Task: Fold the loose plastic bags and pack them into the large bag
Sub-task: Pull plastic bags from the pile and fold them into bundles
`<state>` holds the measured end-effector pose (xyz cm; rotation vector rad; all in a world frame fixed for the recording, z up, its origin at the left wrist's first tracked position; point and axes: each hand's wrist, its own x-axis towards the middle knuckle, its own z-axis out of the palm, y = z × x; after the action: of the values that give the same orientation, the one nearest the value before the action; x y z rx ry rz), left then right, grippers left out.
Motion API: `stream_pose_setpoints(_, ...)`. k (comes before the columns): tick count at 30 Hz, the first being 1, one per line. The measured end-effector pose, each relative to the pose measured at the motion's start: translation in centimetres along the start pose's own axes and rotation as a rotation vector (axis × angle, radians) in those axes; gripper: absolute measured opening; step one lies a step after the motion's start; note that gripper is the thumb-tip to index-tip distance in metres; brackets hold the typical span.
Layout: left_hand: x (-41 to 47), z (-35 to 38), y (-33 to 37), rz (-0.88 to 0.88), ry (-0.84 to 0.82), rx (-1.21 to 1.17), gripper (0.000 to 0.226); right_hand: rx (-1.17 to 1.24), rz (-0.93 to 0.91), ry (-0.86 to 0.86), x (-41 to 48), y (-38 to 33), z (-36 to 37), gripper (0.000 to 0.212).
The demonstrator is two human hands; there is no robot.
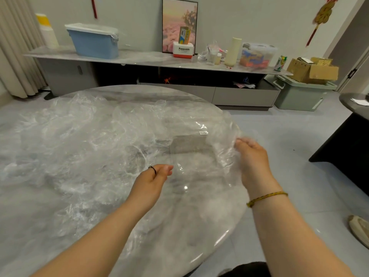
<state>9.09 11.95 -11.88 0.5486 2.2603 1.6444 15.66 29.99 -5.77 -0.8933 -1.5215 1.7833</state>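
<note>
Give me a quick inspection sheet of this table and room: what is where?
Surface: round marble table, mostly covered in plastic.
Job's things: clear bag with a white label, held at the table's right side; pile of loose bags to its left.
Clutter: nothing seen on the table besides plastic.
Grips: left hand pinches the clear bag's near edge; right hand grips its right side.
Cables: nothing seen.
Surroundings: sideboard carrying a blue box and small items; cardboard boxes on a green bin; shoe on the floor.
</note>
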Motion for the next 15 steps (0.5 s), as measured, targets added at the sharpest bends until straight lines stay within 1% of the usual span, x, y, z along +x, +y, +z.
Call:
stream_pose_setpoints(4,3.3,1.5,0.0,0.023,-0.119,0.188,0.034,-0.068,0.114,-0.042,4.4,-1.1,-0.4,0.022)
stream_pose_setpoints(7,5.2,2.7,-0.8,-0.009,-0.267,0.335,0.031,-0.098,0.225,-0.112,7.2,-0.7,-0.3,0.016)
stream_pose_setpoints(9,6.0,3.1,-1.5,0.018,-0.346,0.502,0.025,-0.144,0.292,-0.173,8.2,0.1,-0.1,0.013)
stream_pose_setpoints(11,6.5,3.3,-2.4,0.105,-0.374,0.654,0.021,-0.233,0.349,-0.196,8.4,1.2,-0.3,0.012)
stream_pose_setpoints(13,6.6,3.3,-3.2,0.168,-0.367,0.697,0.018,-0.278,0.4,-0.211,8.1,2.2,-0.6,0.012)
stream_pose_setpoints(15,6.5,3.4,-3.7,0.231,-0.362,0.749,0.016,-0.261,0.437,-0.247,7.4,3.1,-1.0,0.013)
